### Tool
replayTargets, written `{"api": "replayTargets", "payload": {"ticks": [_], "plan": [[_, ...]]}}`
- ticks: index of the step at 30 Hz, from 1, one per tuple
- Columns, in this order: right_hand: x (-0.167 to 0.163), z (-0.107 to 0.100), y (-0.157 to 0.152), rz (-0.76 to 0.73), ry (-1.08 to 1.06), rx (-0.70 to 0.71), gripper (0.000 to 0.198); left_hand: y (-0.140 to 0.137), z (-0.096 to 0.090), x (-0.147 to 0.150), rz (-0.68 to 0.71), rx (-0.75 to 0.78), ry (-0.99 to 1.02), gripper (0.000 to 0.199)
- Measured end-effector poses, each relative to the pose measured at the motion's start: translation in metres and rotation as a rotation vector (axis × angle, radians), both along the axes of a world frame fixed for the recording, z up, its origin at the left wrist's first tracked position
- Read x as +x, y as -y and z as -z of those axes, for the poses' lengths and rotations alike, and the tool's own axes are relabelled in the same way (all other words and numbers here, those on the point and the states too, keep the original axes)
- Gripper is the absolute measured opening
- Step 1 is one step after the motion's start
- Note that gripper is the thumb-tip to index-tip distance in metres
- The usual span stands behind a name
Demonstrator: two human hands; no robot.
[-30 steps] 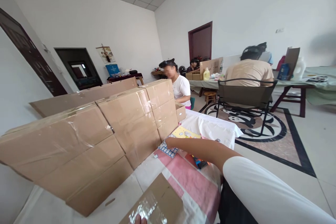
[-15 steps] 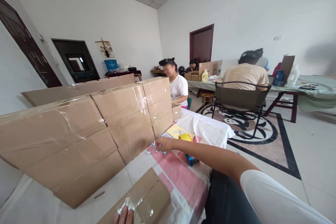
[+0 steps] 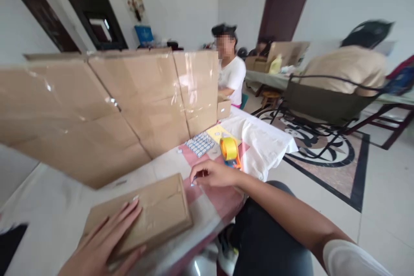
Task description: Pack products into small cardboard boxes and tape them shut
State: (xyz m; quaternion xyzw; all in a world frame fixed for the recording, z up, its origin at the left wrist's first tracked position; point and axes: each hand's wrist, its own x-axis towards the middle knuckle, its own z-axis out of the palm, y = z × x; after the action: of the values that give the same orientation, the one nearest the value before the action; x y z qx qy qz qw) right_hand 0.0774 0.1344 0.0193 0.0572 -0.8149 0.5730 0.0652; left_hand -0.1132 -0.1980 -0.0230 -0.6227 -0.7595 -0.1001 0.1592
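Note:
A closed cardboard box (image 3: 161,211) with clear tape across it lies flat on the table in front of me. My left hand (image 3: 113,233) rests on its top with fingers stretched out. Just past the box's right end, my right hand (image 3: 210,173) hovers with thumb and forefinger pinched on a small white-and-blue sticker (image 3: 192,183). Beyond that hand lies a sheet of blue-edged stickers (image 3: 199,143), beside a yellow patterned sheet (image 3: 223,133). A tape dispenser (image 3: 229,150) with a yellow roll stands to the right of the sheets.
Stacked taped cardboard boxes (image 3: 139,99) form a wall along the table's far side. A white and pink cloth (image 3: 258,138) covers the table. One person (image 3: 233,73) sits beyond the stack; another (image 3: 346,67) sits in a chair (image 3: 323,99) at right.
My right hand has come back from the sticker sheet toward the box, a sticker between its fingers. My left hand shows more fully on the box. The view has tilted down.

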Motion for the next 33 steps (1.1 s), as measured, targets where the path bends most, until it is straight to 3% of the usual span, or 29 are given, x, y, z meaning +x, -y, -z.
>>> {"api": "replayTargets", "payload": {"ticks": [5,12,18,27,33], "plan": [[-0.005,0.029,0.010,-0.104,0.085,-0.110,0.007,-0.005,-0.032,0.029,-0.118,-0.001,0.119,0.075],[-0.008,0.062,0.024,-0.030,0.092,-0.215,0.005,-0.010,-0.044,0.043,-0.159,0.025,0.210,0.065],[-0.014,0.068,0.028,-0.012,0.035,-0.234,0.003,-0.014,-0.050,0.050,-0.191,0.044,0.268,0.063],[-0.009,0.075,0.042,0.023,0.057,-0.424,0.009,-0.016,-0.053,0.056,-0.211,0.058,0.343,0.061],[-0.006,0.082,0.052,0.165,-0.012,-0.405,0.020,-0.017,-0.054,0.058,-0.204,0.054,0.332,0.058]]}}
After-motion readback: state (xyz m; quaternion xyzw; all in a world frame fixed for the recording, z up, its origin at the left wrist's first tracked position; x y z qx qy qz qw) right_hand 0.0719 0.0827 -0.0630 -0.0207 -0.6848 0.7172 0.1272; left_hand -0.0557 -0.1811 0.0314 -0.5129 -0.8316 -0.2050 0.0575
